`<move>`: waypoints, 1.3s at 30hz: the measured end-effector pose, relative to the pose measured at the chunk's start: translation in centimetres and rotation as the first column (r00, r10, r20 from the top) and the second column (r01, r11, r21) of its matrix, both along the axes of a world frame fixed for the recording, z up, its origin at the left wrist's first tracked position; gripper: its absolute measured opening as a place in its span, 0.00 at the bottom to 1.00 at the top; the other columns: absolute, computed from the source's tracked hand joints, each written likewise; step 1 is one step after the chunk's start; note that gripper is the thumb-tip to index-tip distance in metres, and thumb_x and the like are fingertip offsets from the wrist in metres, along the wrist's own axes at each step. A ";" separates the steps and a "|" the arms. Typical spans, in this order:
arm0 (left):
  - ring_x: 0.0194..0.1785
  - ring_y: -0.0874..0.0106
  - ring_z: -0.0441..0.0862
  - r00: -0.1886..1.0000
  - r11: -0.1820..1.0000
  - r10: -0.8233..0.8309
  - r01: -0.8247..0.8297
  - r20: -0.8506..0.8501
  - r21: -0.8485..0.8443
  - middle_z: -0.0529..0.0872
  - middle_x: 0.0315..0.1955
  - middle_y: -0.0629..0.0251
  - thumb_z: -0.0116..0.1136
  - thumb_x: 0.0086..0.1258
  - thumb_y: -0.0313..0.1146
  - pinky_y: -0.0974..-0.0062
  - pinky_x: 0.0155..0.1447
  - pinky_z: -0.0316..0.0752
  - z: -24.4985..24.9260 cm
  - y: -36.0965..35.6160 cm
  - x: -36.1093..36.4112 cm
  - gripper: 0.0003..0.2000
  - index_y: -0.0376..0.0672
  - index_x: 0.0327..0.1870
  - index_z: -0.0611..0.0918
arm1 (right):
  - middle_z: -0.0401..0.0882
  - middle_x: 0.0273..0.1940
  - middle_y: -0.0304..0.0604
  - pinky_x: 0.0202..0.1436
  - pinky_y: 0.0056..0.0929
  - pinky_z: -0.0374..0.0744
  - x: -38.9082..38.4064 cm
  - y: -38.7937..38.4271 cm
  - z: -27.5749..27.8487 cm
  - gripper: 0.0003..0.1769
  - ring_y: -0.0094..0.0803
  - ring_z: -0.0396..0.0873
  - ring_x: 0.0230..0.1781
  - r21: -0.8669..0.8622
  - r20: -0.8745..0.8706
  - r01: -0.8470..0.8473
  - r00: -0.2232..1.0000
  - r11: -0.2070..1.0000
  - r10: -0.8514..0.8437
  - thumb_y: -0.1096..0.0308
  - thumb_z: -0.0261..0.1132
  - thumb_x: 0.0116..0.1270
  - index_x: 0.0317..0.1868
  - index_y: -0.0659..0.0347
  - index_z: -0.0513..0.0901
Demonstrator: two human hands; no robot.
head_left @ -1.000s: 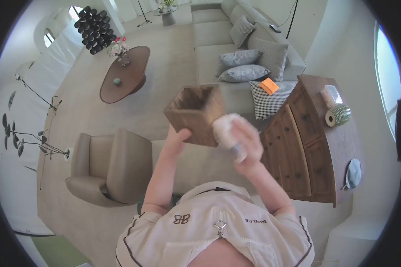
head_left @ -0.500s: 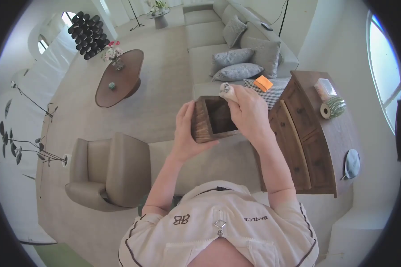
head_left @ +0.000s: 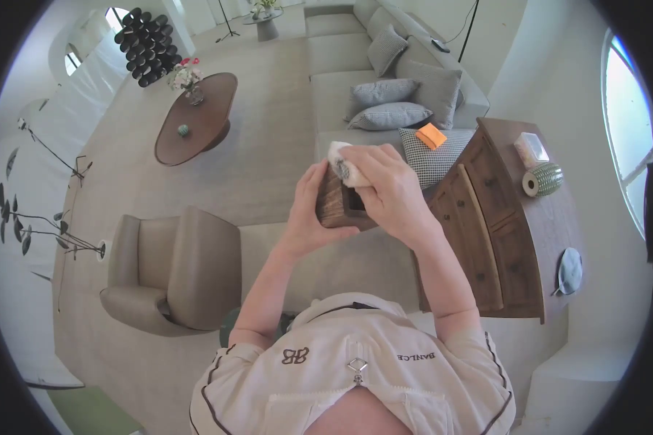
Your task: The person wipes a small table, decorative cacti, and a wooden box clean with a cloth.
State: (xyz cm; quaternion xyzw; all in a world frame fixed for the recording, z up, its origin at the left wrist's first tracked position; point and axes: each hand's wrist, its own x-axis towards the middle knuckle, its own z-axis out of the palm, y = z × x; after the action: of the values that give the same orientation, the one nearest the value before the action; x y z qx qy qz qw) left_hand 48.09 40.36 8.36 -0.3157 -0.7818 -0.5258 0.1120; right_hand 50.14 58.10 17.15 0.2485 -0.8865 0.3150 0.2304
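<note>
A square wooden box [head_left: 331, 205] with an open top is held up in front of my chest. My left hand [head_left: 302, 214] grips its left side, thumb along the near face. A bunched white cloth [head_left: 350, 172] with grey markings is clasped in my right hand [head_left: 392, 185]. The cloth lies against the far upper edge of the box, and together with my right hand it hides much of the opening.
To the right stands a wooden dresser [head_left: 526, 250] bearing a green ribbed vase [head_left: 543, 179], a clear container [head_left: 531, 149] and a round grey-blue item [head_left: 570, 271]. An orange cloth [head_left: 431, 136] rests on a checked cushion [head_left: 429, 161]. An armchair [head_left: 196, 268] is at left.
My right hand has moved left with the white cloth, from the box's far right corner to its far left rim. The opening is now more covered.
</note>
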 end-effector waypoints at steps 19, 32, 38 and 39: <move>0.63 0.66 0.71 0.803 0.869 -0.458 0.314 0.382 0.384 0.71 0.62 0.59 0.80 0.43 0.43 0.66 0.64 0.67 -1.2 -2.0 -2.3 0.56 0.47 0.74 0.53 | 0.77 0.54 0.47 0.47 0.40 0.77 3.7 3.1 -2.5 0.16 0.43 0.75 0.50 0.068 -0.429 -0.403 0.814 0.913 0.391 0.71 0.41 0.75 0.43 0.59 0.78; 0.61 0.66 0.72 0.713 0.718 -0.613 0.325 0.340 0.615 0.75 0.58 0.64 0.72 0.47 0.59 0.63 0.61 0.71 -1.0 -1.7 -2.0 0.47 0.45 0.66 0.64 | 0.79 0.50 0.56 0.50 0.38 0.75 2.5 5.4 -2.0 0.17 0.45 0.79 0.46 -0.311 -0.294 -0.328 0.926 0.892 0.238 0.73 0.43 0.69 0.45 0.63 0.81; 0.68 0.62 0.65 0.739 0.597 -0.563 0.053 0.371 0.800 0.70 0.64 0.66 0.66 0.51 0.63 0.52 0.68 0.64 -1.5 -1.9 -2.1 0.44 0.49 0.68 0.67 | 0.82 0.49 0.45 0.51 0.28 0.74 2.7 4.7 -2.4 0.16 0.33 0.77 0.50 -0.685 -0.051 -0.007 0.998 0.729 -0.038 0.71 0.56 0.65 0.51 0.62 0.81; 0.69 0.62 0.64 0.748 0.595 -0.551 0.042 0.369 0.803 0.69 0.65 0.66 0.65 0.52 0.63 0.51 0.69 0.64 -1.1 -1.4 -1.9 0.43 0.50 0.68 0.66 | 0.82 0.49 0.44 0.52 0.28 0.74 2.7 4.1 -2.6 0.16 0.31 0.77 0.50 -0.711 -0.022 0.034 0.997 0.702 -0.071 0.72 0.57 0.64 0.52 0.62 0.81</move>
State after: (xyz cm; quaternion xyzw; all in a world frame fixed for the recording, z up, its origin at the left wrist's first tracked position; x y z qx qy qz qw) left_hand 46.18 39.00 7.31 -0.1948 -0.4163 -0.8814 -0.1087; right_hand 52.83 62.23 14.54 0.1228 -0.6979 0.6191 0.3384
